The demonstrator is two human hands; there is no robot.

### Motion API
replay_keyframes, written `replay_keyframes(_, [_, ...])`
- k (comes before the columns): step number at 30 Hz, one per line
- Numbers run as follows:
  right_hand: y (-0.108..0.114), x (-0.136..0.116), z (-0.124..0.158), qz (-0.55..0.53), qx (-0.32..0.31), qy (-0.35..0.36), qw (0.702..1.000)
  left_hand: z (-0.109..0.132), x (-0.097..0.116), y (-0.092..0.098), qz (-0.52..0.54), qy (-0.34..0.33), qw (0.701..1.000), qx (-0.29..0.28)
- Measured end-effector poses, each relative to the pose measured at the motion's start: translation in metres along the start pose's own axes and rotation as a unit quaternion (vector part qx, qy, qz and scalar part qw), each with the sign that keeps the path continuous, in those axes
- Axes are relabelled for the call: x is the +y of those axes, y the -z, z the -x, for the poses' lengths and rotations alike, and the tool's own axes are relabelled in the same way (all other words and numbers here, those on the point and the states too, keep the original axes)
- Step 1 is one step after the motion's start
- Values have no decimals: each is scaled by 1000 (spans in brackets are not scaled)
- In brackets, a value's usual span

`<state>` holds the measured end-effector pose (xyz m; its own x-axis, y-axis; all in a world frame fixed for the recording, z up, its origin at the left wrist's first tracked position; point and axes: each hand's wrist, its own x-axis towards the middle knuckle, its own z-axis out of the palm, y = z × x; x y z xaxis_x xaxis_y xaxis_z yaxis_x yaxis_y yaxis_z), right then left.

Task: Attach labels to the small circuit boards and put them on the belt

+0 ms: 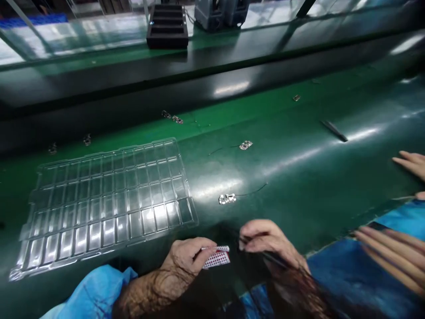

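Observation:
My left hand point(186, 261) pinches a folded sheet of small red dot stickers point(217, 259) between thumb and fingers. Just right of it, my right hand point(265, 239) is closed, thumb against fingers. A thin dark tool point(275, 258), tweezers-like, shows under that hand; its tip is lost in blur. Ahead of both hands lies a small circuit board point(227, 199) with a thin black wire. A second wired board point(246, 145) rests farther off. To the left is a clear plastic tray point(116, 215) with rows of compartments.
More small boards point(177, 119) lie along the far side of the green surface. Dark tweezers point(334, 131) rest at right. Another person's hands point(395, 252) come in from the right edge, one blurred. A black slotted box point(168, 26) stands on the ledge behind.

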<state>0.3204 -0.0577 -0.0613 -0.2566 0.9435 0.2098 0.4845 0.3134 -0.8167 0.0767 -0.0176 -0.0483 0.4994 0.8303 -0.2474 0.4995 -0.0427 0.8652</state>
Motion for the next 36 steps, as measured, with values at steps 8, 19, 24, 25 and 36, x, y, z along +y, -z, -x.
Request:
replay_keyframes(8, [-33, -9, 3, -187, 28, -33, 981, 5, -4, -3, -112, -112, 987, 36])
replay_keyframes(19, [-32, -1, 11, -200, 9, 2, 980, -2, 1, 0, -175, -190, 959, 114])
replay_keyframes(24, [-30, -6, 8, -190, -4, -12, 982, -1, 4, 3, -168, -177, 968, 67])
replay_keyframes(25, [-30, -8, 7, -180, 6, -12, 984, -1, 5, 3, -167, -174, 968, 64])
replay_keyframes(36, [-34, -13, 4, -209, 40, -21, 977, -6, 4, 2, -197, -171, 959, 110])
